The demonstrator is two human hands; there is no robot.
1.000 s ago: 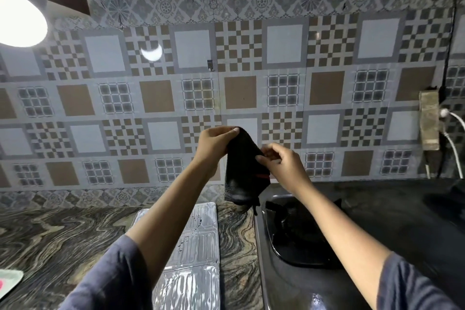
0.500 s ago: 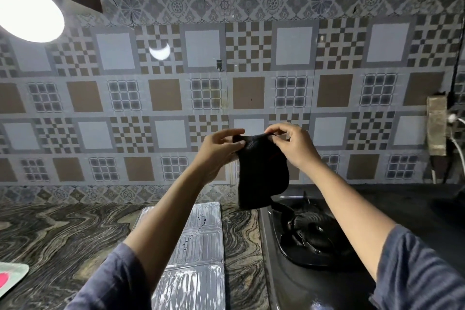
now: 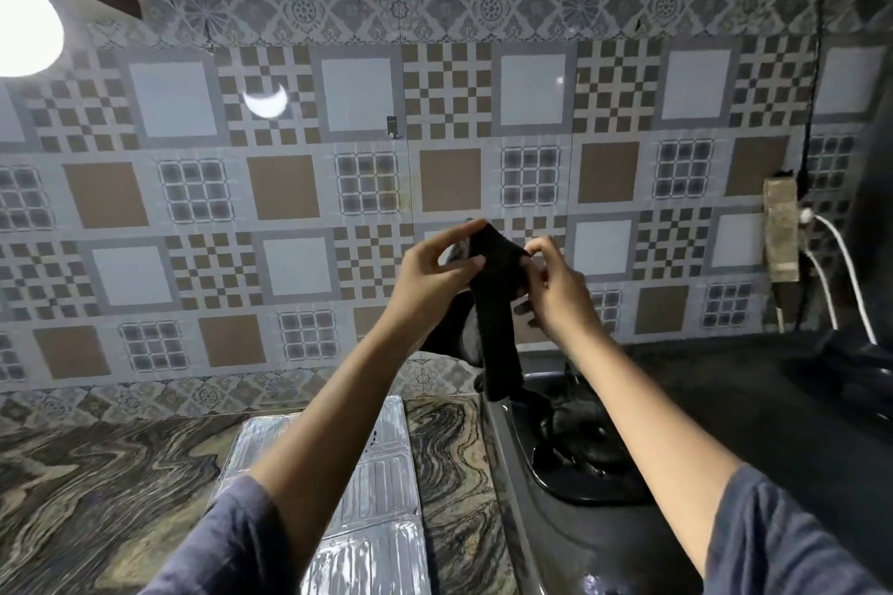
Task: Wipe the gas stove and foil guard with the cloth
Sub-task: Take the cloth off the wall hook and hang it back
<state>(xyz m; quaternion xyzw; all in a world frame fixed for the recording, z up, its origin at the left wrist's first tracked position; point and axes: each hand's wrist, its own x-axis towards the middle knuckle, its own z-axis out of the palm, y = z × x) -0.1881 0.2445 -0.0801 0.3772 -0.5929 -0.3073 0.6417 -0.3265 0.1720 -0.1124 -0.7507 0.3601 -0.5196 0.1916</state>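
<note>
Both hands are raised in front of the patterned wall tiles [image 3: 299,188], pinching a dark cloth [image 3: 497,304] between them. The left hand [image 3: 435,275] grips its upper edge between thumb and fingers, and the right hand [image 3: 555,285] pinches the other side just beside it. The cloth hangs down bunched, its lower end dangling above the near edge of the gas stove [image 3: 580,522], whose black burner [image 3: 580,430] sits below the right forearm. On the marbled bench [image 3: 96,488], the foil guard [image 3: 377,522] lies flat beside the stove, partly hidden by the left arm. A lamp [image 3: 24,24] glows at upper left.
</note>
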